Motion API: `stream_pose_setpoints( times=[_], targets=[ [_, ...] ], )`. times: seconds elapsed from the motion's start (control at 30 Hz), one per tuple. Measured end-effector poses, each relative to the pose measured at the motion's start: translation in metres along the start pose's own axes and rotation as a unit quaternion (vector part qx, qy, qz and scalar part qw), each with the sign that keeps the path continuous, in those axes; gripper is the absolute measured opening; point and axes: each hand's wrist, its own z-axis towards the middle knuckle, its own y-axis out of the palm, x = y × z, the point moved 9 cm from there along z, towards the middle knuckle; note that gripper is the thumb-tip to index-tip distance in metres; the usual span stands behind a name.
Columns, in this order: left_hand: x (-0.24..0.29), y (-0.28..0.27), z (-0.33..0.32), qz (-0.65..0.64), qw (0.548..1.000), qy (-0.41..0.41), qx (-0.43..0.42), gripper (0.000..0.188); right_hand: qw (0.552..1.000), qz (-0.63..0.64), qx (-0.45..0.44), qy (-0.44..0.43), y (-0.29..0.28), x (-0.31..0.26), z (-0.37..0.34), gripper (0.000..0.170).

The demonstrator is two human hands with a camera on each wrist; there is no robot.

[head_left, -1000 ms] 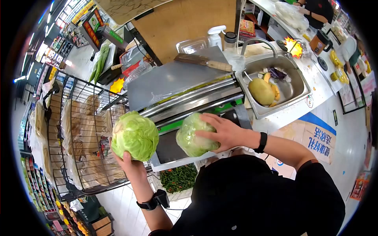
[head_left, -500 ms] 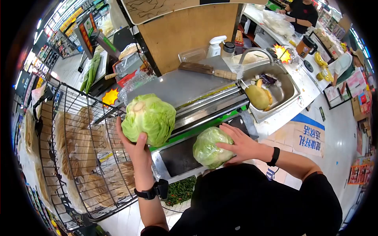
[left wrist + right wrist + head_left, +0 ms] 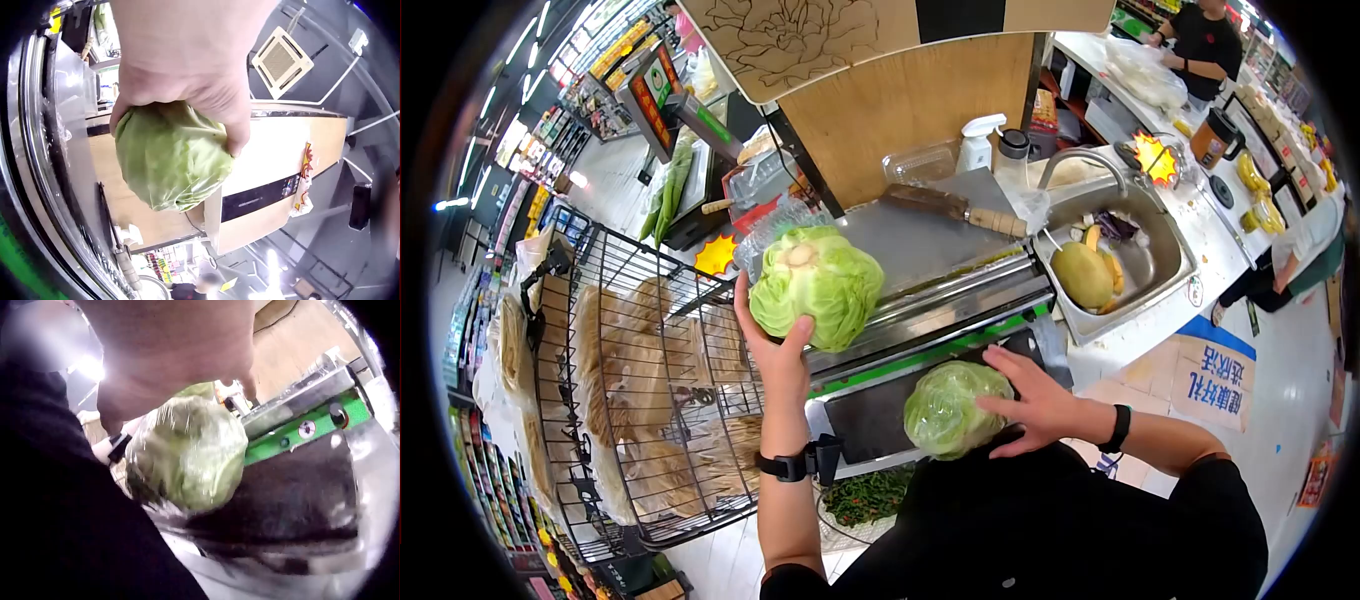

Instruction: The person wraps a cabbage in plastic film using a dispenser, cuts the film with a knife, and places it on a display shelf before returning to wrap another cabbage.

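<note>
My left hand [image 3: 778,365] grips an unwrapped green cabbage [image 3: 815,290] from its left and underside, the pale stem end facing up. This cabbage is held over the left end of a film-wrapping machine [image 3: 960,300]. In the left wrist view, fingers and thumb curve around both sides of the head. A second cabbage [image 3: 955,410], wrapped in shiny clear film, sits on the dark plate [image 3: 865,425] at the machine's front. Spread, fairly straight fingers of my right hand [image 3: 1040,405] lie at the wrapped cabbage's right side, the fingertips right at the film.
A cleaver [image 3: 950,208] with a wooden handle lies on the machine's metal top. To the right is a sink [image 3: 1140,290] holding a large yellowish melon and peelings. A wire cart [image 3: 650,400] with bagged noodles stands left. Below are chillies [image 3: 865,500] in a crate.
The left hand has carried the unwrapped cabbage rightward and upward over the machine. The wrapped cabbage has come down onto the dark plate, and the right hand's fingers have spread at its side.
</note>
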Motion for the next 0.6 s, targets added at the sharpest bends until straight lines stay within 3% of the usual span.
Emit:
stream_pose_setpoints(
  times=[0.1,0.17,0.27,0.3,0.33,0.37,0.43,0.6],
  targets=[
    [0.013,0.004,0.02,0.18,0.98,0.081,-0.023,0.11,0.993,-0.038,0.101,0.052,-0.048,0.035,0.019,0.086],
    [0.024,0.024,0.036,0.323,0.932,0.151,-0.061,0.11,0.973,-0.108,0.174,0.109,-0.084,0.071,0.049,0.084],
    [0.031,0.071,0.048,0.516,0.806,0.263,-0.121,0.111,0.944,-0.226,0.163,0.178,-0.097,0.141,0.087,0.073],
    [0.03,0.085,0.05,0.572,0.752,0.297,-0.138,0.112,0.941,-0.248,0.109,0.201,-0.085,0.163,0.097,0.067],
    [0.019,0.09,0.055,0.567,0.751,0.296,-0.162,0.109,0.935,-0.27,0.054,0.223,-0.073,0.184,0.104,0.062],
    [0.013,0.102,0.055,0.616,0.699,0.311,-0.186,0.109,0.925,-0.291,0.001,0.245,-0.06,0.203,0.109,0.057],
    [-0.006,0.128,0.05,0.701,0.586,0.333,-0.233,0.109,0.917,-0.326,0.028,0.23,-0.047,0.232,0.113,0.044],
    [-0.059,0.17,0.043,0.772,0.463,0.317,-0.299,0.105,0.924,-0.27,0.1,0.252,-0.067,0.219,0.083,0.031]
  ],
)
